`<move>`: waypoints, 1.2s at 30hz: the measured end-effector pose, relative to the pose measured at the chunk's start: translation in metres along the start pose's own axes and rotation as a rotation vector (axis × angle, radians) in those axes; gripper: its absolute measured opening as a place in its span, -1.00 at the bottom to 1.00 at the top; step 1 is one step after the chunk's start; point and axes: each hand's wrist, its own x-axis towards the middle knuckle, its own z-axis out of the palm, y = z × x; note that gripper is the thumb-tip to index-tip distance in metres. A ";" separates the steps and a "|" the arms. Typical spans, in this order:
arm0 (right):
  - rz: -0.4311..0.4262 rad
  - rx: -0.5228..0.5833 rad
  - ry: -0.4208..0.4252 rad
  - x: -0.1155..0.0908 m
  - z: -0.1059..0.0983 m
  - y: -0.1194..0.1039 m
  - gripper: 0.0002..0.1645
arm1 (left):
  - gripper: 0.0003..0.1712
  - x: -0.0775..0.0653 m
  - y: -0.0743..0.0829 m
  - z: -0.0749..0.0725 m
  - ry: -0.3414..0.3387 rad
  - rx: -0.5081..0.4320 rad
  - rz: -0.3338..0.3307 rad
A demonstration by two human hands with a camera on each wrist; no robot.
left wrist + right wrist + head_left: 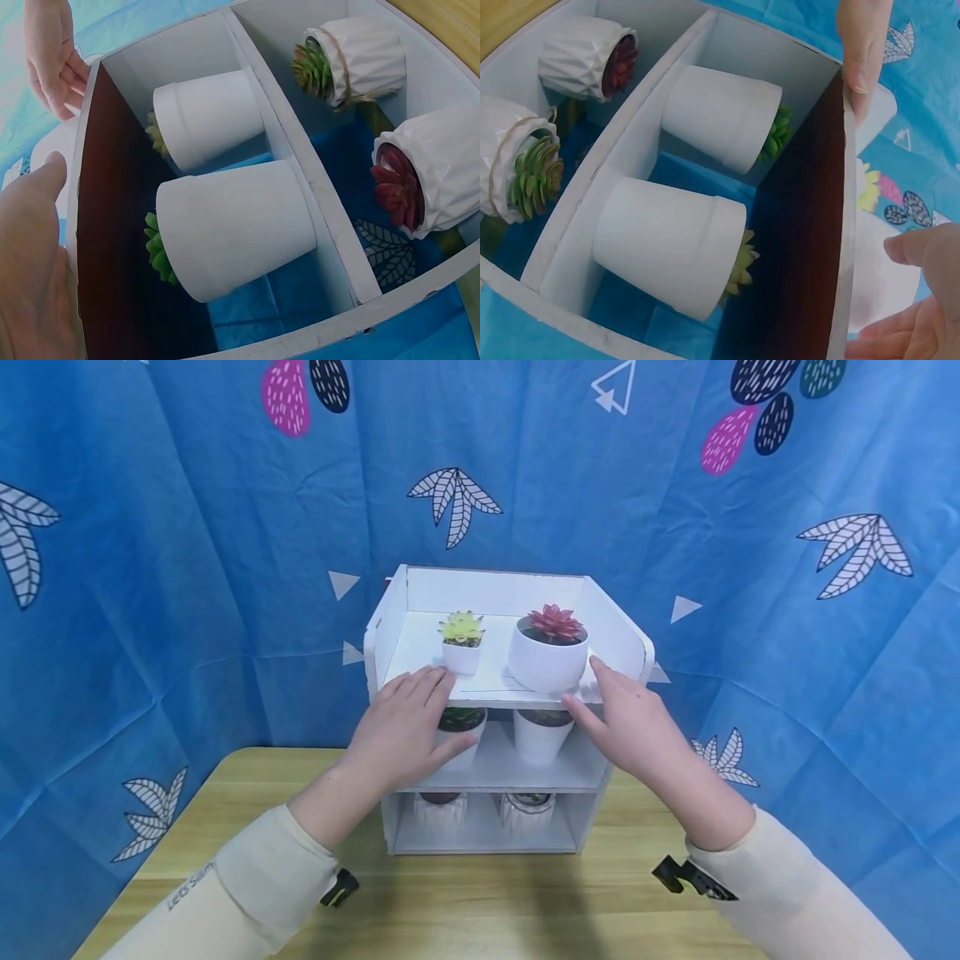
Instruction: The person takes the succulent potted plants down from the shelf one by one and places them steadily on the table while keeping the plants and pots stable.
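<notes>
A white three-level shelf [480,790] holds potted succulents. On its top board stand a small white pot with a yellow-green succulent [461,643] and a larger round white pot with a red succulent [547,653]. My left hand [408,722] lies at the top board's front edge, fingers extended beside the small pot, thumb pointing right. The right hand [630,718] is at the larger pot's right side, thumb and fingers spread and relaxed, fingertips close to the pot. In the right wrist view, its thumb overlaps the larger pot's white wall [885,274].
Two plain white pots with succulents [236,232] occupy the middle level. Two textured white pots [589,60] sit on the bottom level. The shelf stands on a wooden table [465,902] before a blue patterned cloth [247,543].
</notes>
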 end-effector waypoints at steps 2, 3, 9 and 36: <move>0.008 0.009 0.001 0.001 0.001 0.000 0.00 | 0.09 0.000 0.000 0.001 0.004 0.007 0.004; 0.010 0.017 0.003 0.001 0.002 0.000 0.01 | 0.09 0.000 -0.001 0.001 0.005 0.009 0.006; 0.001 0.076 0.019 0.005 0.005 -0.002 0.03 | 0.10 -0.001 -0.002 0.002 0.011 0.024 0.004; 0.081 0.342 0.005 0.029 0.006 0.000 0.21 | 0.14 -0.001 -0.001 0.005 0.003 0.050 0.005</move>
